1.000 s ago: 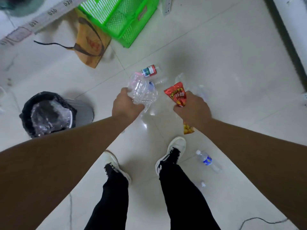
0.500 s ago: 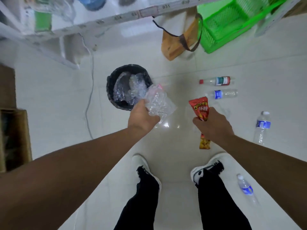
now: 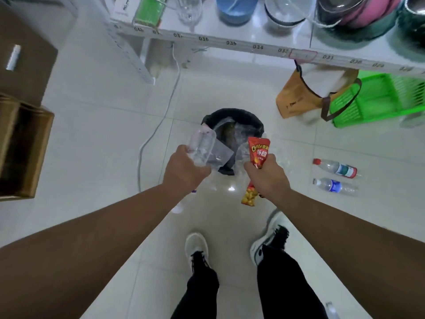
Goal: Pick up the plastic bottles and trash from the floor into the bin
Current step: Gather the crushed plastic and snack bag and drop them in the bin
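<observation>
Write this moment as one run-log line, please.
left hand: holds clear plastic | right hand: holds snack bag | bin: just ahead | two bottles on floor

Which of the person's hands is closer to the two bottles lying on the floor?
The right hand, gripping a red snack bag, is just left of the two bottles. The left hand, holding clear plastic trash, is farther away, beyond the bin.

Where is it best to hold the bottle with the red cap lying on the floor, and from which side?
Grip the red-capped bottle around its clear body, between cap and label, coming from above. It lies flat, and the blue-labelled bottle lies close alongside it.
</observation>
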### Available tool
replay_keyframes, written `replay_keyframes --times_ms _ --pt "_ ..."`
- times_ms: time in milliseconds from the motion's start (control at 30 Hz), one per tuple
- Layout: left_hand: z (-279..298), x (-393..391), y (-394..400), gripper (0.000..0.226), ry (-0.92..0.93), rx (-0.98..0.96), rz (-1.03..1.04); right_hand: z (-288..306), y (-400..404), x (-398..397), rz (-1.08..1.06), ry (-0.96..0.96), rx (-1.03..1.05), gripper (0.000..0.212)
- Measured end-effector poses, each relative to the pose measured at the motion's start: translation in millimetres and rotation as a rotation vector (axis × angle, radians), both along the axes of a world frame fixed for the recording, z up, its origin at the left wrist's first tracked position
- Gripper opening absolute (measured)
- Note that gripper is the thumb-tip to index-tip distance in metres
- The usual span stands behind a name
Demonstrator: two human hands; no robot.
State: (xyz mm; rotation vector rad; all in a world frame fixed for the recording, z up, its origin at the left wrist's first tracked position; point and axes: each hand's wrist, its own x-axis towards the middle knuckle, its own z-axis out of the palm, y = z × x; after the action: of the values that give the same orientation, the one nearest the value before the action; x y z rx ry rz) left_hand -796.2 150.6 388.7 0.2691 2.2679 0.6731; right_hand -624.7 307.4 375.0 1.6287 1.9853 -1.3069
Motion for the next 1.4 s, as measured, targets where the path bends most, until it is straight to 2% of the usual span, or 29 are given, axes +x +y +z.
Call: replay_keyframes --times_ms 100,200,267,367,400,433,500,600,700,767,833,900,1000,1233,1400 --pt "-16.3 9.8 -17.8 0.062 -0.053 -0.02 0.102 -35.4 17.6 -33.1 0.035 0.008 -0.013 0.047" --pt "-37.5 21.3 -31.3 0.061 -0.11 -0.045 0.244 -75.6 38.9 -58.6 0.09 0.02 -0.051 0.048" --pt "-50.1 33.7 -31.1 0.069 -0.183 -0.049 0.34 -97.2 51.8 -65.8 0.148 0.009 -0.08 0.061" --pt "-60.6 51.7 -13.2 0.076 -0.254 -0.056 0.362 -111.9 65.4 -63.8 0.245 -0.024 -0.081 0.092" --pt "-63.5 55.7 -2.5 0.074 -0.263 -0.056 0.359 -112.3 70.4 -59.5 0.271 -0.023 -0.072 0.092" --pt "-66.5 57.4 8.9 0.072 -0.262 -0.061 0.353 -111.7 75.4 -53.4 0.299 -0.02 -0.057 0.085" --pt "-73.2 56.6 34.9 0.067 -0.244 -0.072 0.34 -107.8 88.1 -35.7 0.343 0.006 -0.036 0.059" --pt "-83.2 44.7 75.6 0.072 -0.202 -0.062 0.322 -98.0 112.6 -5.7 0.364 0.024 -0.04 0.029" --pt "-95.2 29.1 108.2 0.087 -0.156 -0.116 0.217 -90.0 133.6 22.3 0.342 0.027 -0.022 0.021" --pt "-101.2 20.0 123.2 0.11 -0.147 -0.227 0.143 -86.3 141.4 40.9 0.309 0.028 0.006 0.017" --pt "-102.8 14.9 134.6 0.121 -0.125 -0.334 0.094 -84.4 144.4 60.9 0.282 0.023 -0.009 0.015" --pt "-100.1 15.0 139.1 0.117 -0.067 -0.356 0.04 -82.6 143.3 80.0 0.28 0.01 -0.049 0.013" --pt "-89.3 21.8 139.1 0.1 0.012 -0.286 -0.071 -79.5 145.4 104.2 0.231 -0.021 -0.066 0.013" --pt "-67.6 39.7 151.1 0.092 0.043 -0.188 -0.344 -64.9 141.5 144.4 0.058 -0.092 -0.072 0.049" --pt "-52.5 51.8 173.7 0.093 0.025 -0.152 -0.543 -40.5 131.0 173.8 -0.103 -0.108 -0.05 0.061"
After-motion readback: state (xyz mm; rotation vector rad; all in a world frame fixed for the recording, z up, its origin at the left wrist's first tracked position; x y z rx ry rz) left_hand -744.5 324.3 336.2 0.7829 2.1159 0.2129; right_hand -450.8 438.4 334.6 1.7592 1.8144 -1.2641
